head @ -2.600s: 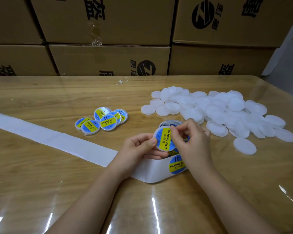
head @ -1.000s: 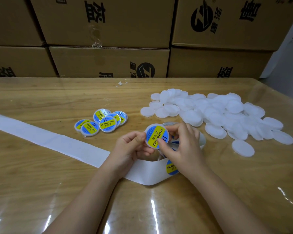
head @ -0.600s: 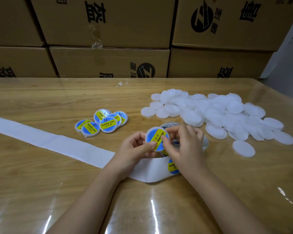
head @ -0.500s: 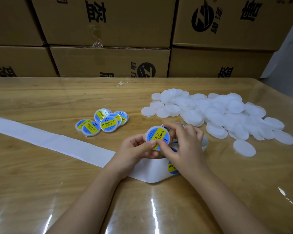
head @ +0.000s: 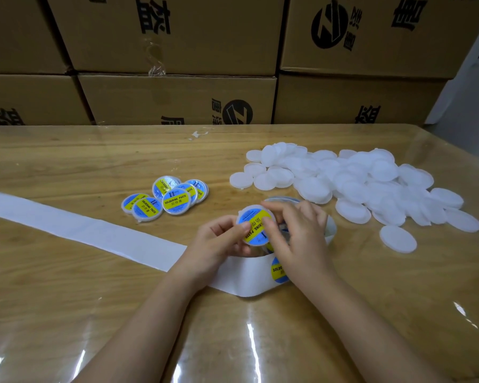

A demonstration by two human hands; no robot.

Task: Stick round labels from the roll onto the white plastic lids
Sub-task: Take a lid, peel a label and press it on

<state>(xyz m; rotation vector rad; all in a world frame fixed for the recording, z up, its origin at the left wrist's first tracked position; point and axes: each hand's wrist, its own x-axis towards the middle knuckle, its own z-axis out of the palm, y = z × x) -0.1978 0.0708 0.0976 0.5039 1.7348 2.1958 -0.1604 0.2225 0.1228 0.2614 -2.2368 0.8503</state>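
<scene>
A white lid with a blue and yellow round label (head: pixel 253 225) is held above the table between both hands. My left hand (head: pixel 219 240) pinches its left edge. The fingers of my right hand (head: pixel 296 233) press on its right side and face. Under the hands lies the label roll (head: pixel 331 230), mostly hidden, with one label (head: pixel 277 270) showing on its white backing strip (head: pixel 75 230), which runs off to the left. A heap of bare white lids (head: pixel 357 183) lies to the right. Several labelled lids (head: pixel 166 199) sit in a cluster to the left.
Stacked cardboard boxes (head: pixel 177 64) form a wall along the table's far edge. The wooden table (head: pixel 67 299) has a glossy clear cover. A small scrap (head: pixel 198 134) lies near the back edge.
The labelled lid has been turned in the hands, so its yellow band now runs at a different angle. My right fingers have slid over its face. The hands stay in about the same place.
</scene>
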